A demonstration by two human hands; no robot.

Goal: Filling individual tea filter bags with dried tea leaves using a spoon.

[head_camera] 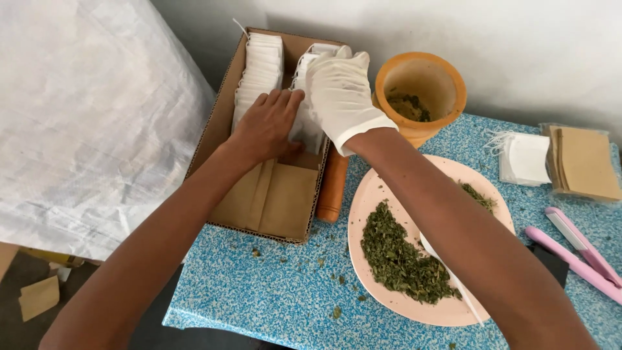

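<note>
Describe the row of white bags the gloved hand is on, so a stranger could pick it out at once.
Start at the open cardboard box at the back left of the blue speckled table. Two rows of white bags stand in it; take the right row, nearest the orange mortar. Unlike the left row, it has the white-gloved right hand on top and the bare left hand against its side.

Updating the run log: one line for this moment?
left hand: bare, on white sachets | right hand: white-gloved, on second sachet row | brown cardboard box
</note>
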